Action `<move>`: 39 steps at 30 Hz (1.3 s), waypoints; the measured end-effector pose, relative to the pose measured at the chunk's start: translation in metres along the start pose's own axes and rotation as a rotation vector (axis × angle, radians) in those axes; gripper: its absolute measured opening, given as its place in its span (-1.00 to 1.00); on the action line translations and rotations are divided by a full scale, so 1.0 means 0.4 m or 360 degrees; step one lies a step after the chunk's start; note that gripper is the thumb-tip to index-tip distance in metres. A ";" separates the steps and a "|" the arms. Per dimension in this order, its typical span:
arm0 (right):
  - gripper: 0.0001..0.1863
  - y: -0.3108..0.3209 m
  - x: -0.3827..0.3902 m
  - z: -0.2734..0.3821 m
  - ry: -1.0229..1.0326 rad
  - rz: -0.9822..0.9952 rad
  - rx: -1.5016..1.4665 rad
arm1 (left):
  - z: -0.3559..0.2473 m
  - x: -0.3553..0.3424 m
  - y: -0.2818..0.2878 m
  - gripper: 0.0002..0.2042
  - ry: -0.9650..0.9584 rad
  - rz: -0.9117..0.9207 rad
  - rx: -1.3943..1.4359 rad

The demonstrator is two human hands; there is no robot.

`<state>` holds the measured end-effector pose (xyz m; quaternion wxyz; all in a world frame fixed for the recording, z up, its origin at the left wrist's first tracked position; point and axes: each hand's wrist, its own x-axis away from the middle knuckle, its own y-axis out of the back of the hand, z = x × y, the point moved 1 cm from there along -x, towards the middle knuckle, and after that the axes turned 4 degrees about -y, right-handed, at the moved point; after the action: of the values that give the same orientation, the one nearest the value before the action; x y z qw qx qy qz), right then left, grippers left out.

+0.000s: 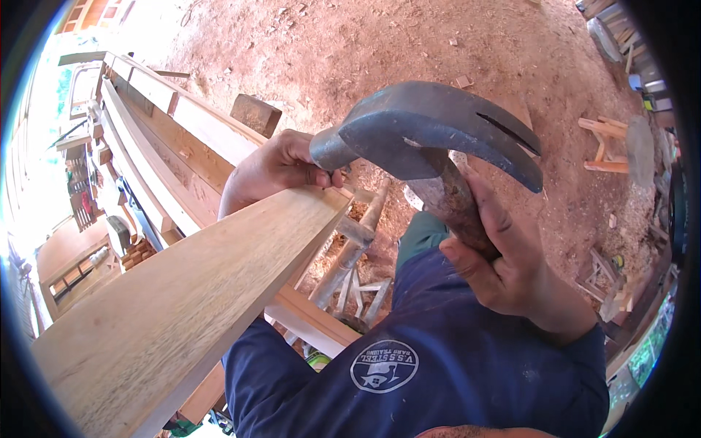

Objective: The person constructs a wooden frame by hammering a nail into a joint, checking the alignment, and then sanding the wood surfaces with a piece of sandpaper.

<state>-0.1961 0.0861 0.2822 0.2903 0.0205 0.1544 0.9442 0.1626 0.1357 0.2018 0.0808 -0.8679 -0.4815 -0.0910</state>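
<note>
A claw hammer point(409, 124) with a dark, worn metal head fills the upper middle of the view, close to the camera. My right hand point(504, 255) is wrapped round its handle point(467, 204) just below the head. The claw points right, and the striking end points left toward my left hand point(270, 168). That hand is closed, its fingertips pinched together at the far end of a pale wooden board point(190, 292). The hammer head partly covers those fingers, and what they pinch cannot be made out. The board slants from the lower left up toward the middle.
Long timber beams point(182, 109) lie along the left, with a wood block point(255, 113) beside them. A round wooden pole point(343, 263) and trestle pieces stand below the board. Wood shavings litter the earth floor point(438, 44). A small wooden stool point(613, 146) is at right.
</note>
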 end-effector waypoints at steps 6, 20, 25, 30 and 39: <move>-0.22 -0.020 0.009 -0.024 -0.0094 0.0032 0.0120 | -0.091 -0.003 -0.037 -0.89 0.0223 -0.0221 0.0064; -0.67 0.012 -0.006 0.004 -0.0119 -0.0219 -0.0033 | -0.073 -0.017 -0.011 -0.86 -0.0047 0.0024 -0.0134; -0.26 -0.032 0.018 -0.075 -0.0211 -0.0168 0.0192 | -0.076 -0.020 -0.003 -0.86 0.0075 -0.0042 -0.0289; -0.31 0.038 0.019 -0.053 -0.0325 -0.0158 -0.0033 | -0.033 0.003 -0.012 -0.77 -0.0038 -0.0692 -0.0004; -0.27 -0.019 0.057 -0.150 -0.0565 -0.0041 -0.0066 | -0.106 -0.026 -0.040 -0.52 0.0386 -0.1233 -0.0298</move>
<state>-0.2187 0.0878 0.2216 0.3253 0.1790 0.0815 0.9249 0.1402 0.1258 0.2414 0.0174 -0.6091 -0.7491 -0.2598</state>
